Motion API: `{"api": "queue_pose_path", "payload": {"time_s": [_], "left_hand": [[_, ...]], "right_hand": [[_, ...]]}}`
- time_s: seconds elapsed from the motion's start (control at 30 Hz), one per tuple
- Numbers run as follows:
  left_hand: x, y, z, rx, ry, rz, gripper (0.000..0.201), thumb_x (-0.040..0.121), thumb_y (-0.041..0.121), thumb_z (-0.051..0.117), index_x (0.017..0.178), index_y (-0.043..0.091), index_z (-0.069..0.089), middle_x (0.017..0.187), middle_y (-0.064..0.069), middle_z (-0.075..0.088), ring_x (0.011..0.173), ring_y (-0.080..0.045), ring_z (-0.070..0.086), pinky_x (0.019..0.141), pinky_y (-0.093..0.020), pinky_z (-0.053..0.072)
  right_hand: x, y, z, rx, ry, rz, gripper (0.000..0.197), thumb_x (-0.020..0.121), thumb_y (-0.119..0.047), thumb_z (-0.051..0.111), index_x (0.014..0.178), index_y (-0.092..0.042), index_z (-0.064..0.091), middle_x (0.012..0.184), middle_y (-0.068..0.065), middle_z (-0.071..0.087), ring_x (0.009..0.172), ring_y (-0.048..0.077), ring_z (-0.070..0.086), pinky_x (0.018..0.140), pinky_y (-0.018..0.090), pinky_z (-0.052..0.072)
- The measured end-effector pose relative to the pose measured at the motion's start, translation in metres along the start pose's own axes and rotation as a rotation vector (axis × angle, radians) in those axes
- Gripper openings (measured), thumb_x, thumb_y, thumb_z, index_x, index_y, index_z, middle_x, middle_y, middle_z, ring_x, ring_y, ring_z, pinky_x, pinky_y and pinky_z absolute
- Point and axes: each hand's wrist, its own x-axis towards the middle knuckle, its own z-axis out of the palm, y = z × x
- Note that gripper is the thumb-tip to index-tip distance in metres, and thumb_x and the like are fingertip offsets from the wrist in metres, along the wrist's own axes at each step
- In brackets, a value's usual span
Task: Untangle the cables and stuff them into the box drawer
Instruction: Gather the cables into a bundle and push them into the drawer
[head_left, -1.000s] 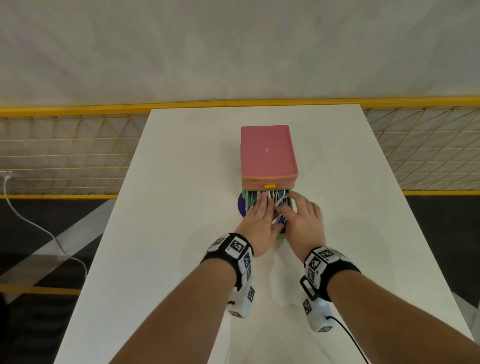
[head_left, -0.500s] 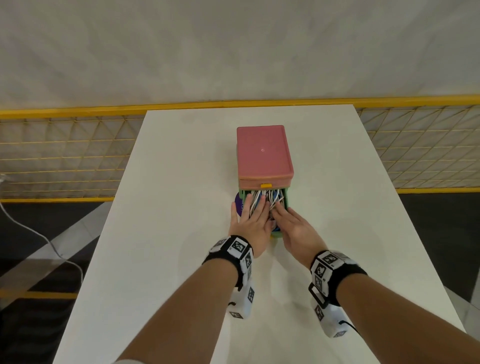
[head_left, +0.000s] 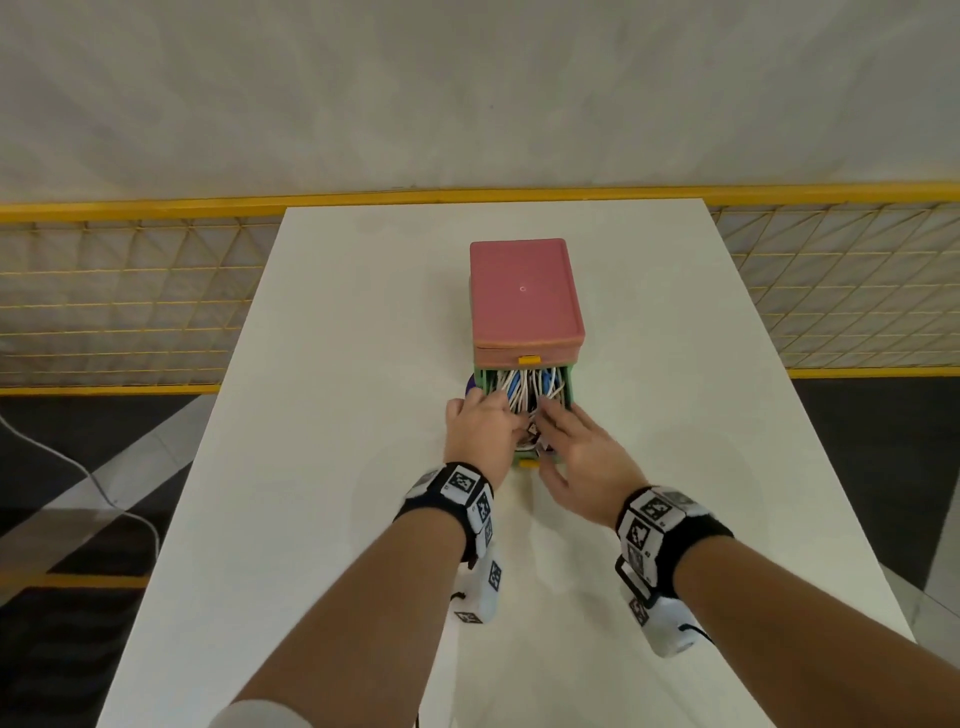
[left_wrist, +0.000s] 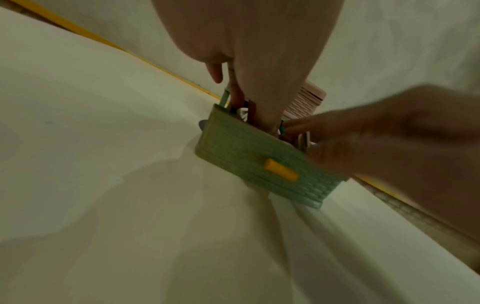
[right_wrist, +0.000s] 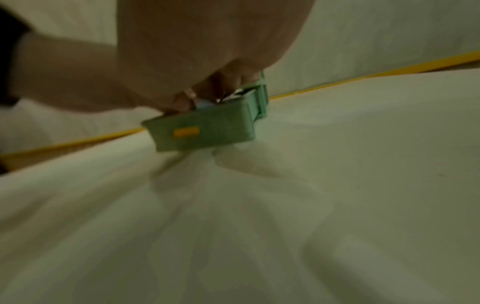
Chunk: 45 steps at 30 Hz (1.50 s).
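Observation:
A pink box (head_left: 524, 301) stands mid-table with its green drawer (head_left: 569, 387) pulled out toward me. White, blue and dark cables (head_left: 519, 387) fill the drawer. My left hand (head_left: 480, 428) is over the drawer's left side, fingers pointing down into the cables. My right hand (head_left: 582, 447) lies over the right front corner, fingers stretched onto the cables and thumb beside the drawer front. In the left wrist view my left hand's fingers (left_wrist: 253, 111) reach down behind the drawer front (left_wrist: 249, 162). In the blurred right wrist view my fingers (right_wrist: 207, 88) dip into the drawer (right_wrist: 207, 131).
The white table (head_left: 322, 415) has bare surface on both sides of the box. A purple disc (head_left: 471, 385) peeks out at the box's left base. A yellow mesh fence (head_left: 130, 301) runs behind the table. A white cord (head_left: 93, 478) lies on the floor at left.
Both hands have drawn back toward the drawer front. My left fingers now point down into the cables instead of lying flat, and more of the cables show at the back.

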Motion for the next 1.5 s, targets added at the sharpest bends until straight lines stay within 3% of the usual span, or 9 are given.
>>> {"api": "queue_pose_path", "payload": {"time_s": [0.13,0.3,0.47,0.63,0.77,1.0,1.2,1.33,1.5], "left_hand": [[-0.003,0.001,-0.003,-0.038,0.010,0.052,0.019,0.092,0.023,0.061,0.105,0.021,0.074,0.092,-0.002,0.059,0.094,-0.026,0.048,0.079,-0.037,0.038],[-0.007,-0.019,0.002,-0.046,0.085,0.168,0.026,0.080,0.002,0.063,0.100,0.013,0.075,0.096,-0.006,0.062,0.090,-0.027,0.048,0.073,-0.035,0.048],[-0.012,-0.007,-0.001,0.017,0.014,0.177,0.014,0.070,-0.001,0.070,0.083,0.002,0.074,0.078,-0.007,0.061,0.070,-0.029,0.059,0.061,-0.036,0.055],[-0.014,0.002,-0.008,-0.002,-0.053,0.144,0.021,0.069,0.011,0.056,0.080,0.004,0.073,0.086,-0.009,0.061,0.079,-0.029,0.058,0.070,-0.037,0.052],[-0.012,0.004,-0.009,0.028,-0.085,0.124,0.012,0.064,0.005,0.069,0.075,0.004,0.073,0.083,-0.009,0.062,0.074,-0.030,0.060,0.065,-0.036,0.054],[-0.005,0.004,-0.024,0.006,-0.160,0.099,0.025,0.092,0.013,0.048,0.098,0.005,0.071,0.110,-0.007,0.054,0.090,-0.025,0.057,0.083,-0.032,0.047],[0.022,-0.004,-0.043,-0.079,0.212,0.059,0.064,0.076,-0.010,0.057,0.137,0.010,0.051,0.138,-0.009,0.047,0.118,-0.027,0.050,0.103,-0.037,0.043],[0.042,-0.011,-0.044,-0.122,0.049,0.015,0.077,0.083,-0.015,0.047,0.152,0.010,0.024,0.161,-0.004,0.020,0.148,-0.018,0.014,0.120,-0.026,0.012],[0.037,-0.023,-0.043,-0.166,0.074,0.063,0.062,0.094,0.002,0.051,0.151,0.015,0.029,0.159,0.002,0.024,0.148,-0.012,0.015,0.117,-0.020,0.014]], "right_hand": [[-0.003,-0.004,0.012,-0.189,-0.082,0.016,0.054,0.080,-0.009,0.063,0.131,0.003,0.051,0.139,0.021,0.049,0.128,0.030,0.050,0.108,0.045,0.037],[0.017,-0.006,-0.002,-0.189,-0.149,0.036,0.050,0.079,-0.004,0.036,0.124,0.006,0.056,0.130,0.026,0.056,0.113,0.029,0.063,0.097,0.041,0.048],[0.028,-0.001,-0.017,-0.169,-0.375,0.036,0.053,0.101,-0.014,0.025,0.149,-0.002,0.005,0.159,0.019,0.002,0.148,0.024,0.010,0.120,0.034,0.008],[0.030,0.006,-0.032,0.116,-0.258,0.048,0.033,0.096,-0.023,0.046,0.126,-0.018,0.058,0.151,0.009,0.035,0.121,0.032,0.051,0.098,0.039,0.044],[0.025,0.005,-0.013,0.215,0.010,0.058,0.018,0.087,-0.013,0.058,0.093,-0.008,0.074,0.107,0.009,0.060,0.101,0.033,0.055,0.081,0.039,0.050],[0.013,0.005,-0.010,0.096,-0.153,-0.035,0.035,0.083,-0.001,0.053,0.118,-0.002,0.057,0.119,0.011,0.052,0.092,0.028,0.057,0.081,0.036,0.054],[0.018,-0.004,-0.029,-0.139,-0.149,-0.051,0.047,0.077,-0.004,0.027,0.100,0.000,0.067,0.106,0.012,0.065,0.055,0.022,0.059,0.048,0.027,0.050],[0.026,-0.007,-0.033,-0.135,-0.213,-0.030,0.041,0.094,-0.001,0.033,0.135,-0.001,0.041,0.137,0.012,0.040,0.096,0.034,0.056,0.082,0.041,0.046],[0.049,0.003,-0.021,-0.119,-0.113,0.024,0.028,0.093,-0.002,0.042,0.119,0.000,0.051,0.125,0.010,0.041,0.091,0.031,0.055,0.082,0.042,0.052]]}}
